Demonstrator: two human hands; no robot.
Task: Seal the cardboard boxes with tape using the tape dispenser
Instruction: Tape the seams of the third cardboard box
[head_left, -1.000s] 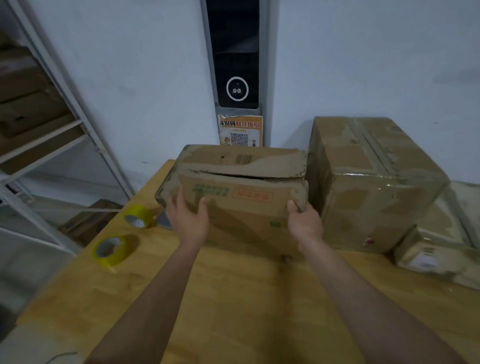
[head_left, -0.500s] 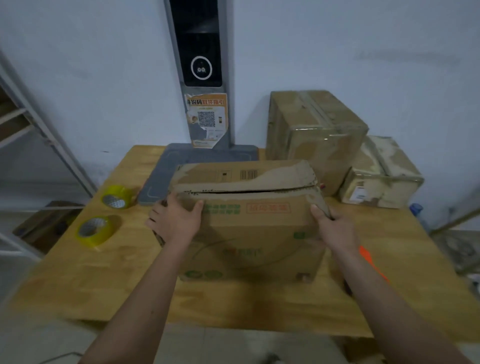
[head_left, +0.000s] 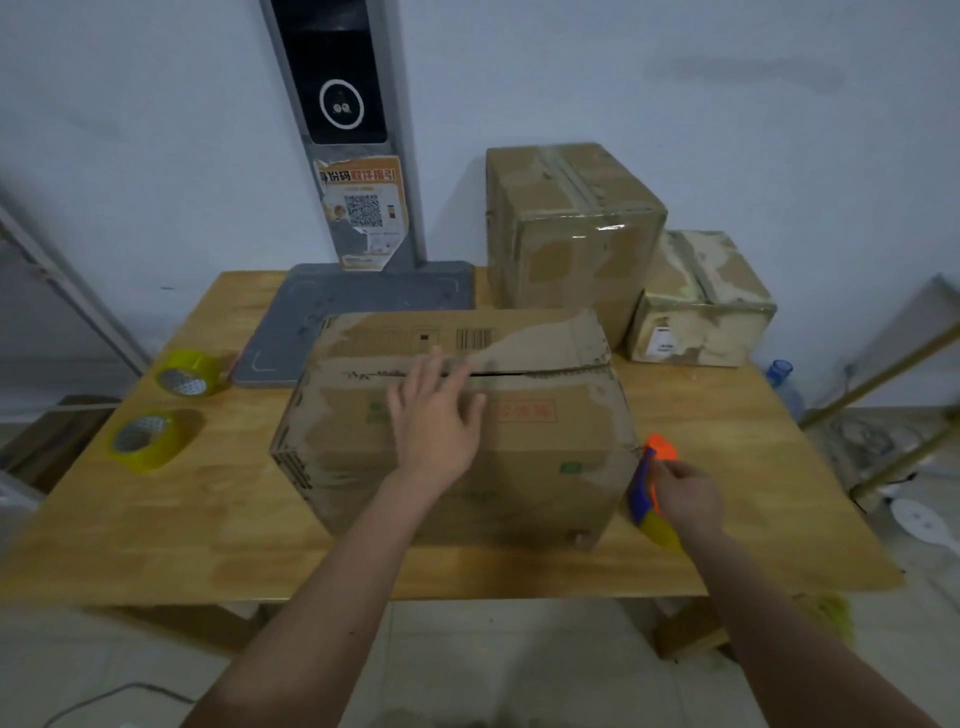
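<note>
On the wooden table (head_left: 156, 519), my flat-fingered left hand (head_left: 436, 421) pressed the unsealed brown cardboard box (head_left: 447, 467) while my right hand (head_left: 688, 493) gripped the orange-and-blue tape dispenser (head_left: 649, 488); I judged taping not yet begun.

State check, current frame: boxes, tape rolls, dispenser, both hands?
Front box: flaps down, top seam untaped.
Large rear box: taped shut.
Small rear box: taped shut.
Tape rolls: loose on the table.
Tape dispenser: gripped.
Left hand: flat on the front box.
Right hand: holds the dispenser.
</note>
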